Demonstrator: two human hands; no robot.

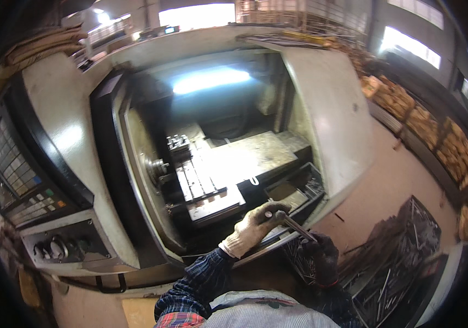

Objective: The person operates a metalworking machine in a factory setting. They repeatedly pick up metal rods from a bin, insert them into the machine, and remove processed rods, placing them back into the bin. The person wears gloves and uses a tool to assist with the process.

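Note:
My left hand (254, 227), in a white knit glove with dark-stained fingers, is in front of the open bay of a CNC lathe (332, 106). A bright round metal end (268, 214) shows among its curled fingers. My right hand (320, 254), in a dark glove, grips the lower end of a slim metal bar (299, 228). That bar slants up to the left hand's fingertips. Whether it and the round end belong to one piece is not clear. Inside the machine are a chuck (156, 167), a slotted tool slide (195, 178) and a block with several bright fittings (178, 142).
A control panel (16, 176) with knobs stands at left. A bin of metal pieces (314, 184) sits at the bay's right front corner. Many metal rods (381, 279) lie in a container at lower right. Wrapped bundles (422, 123) line the right side.

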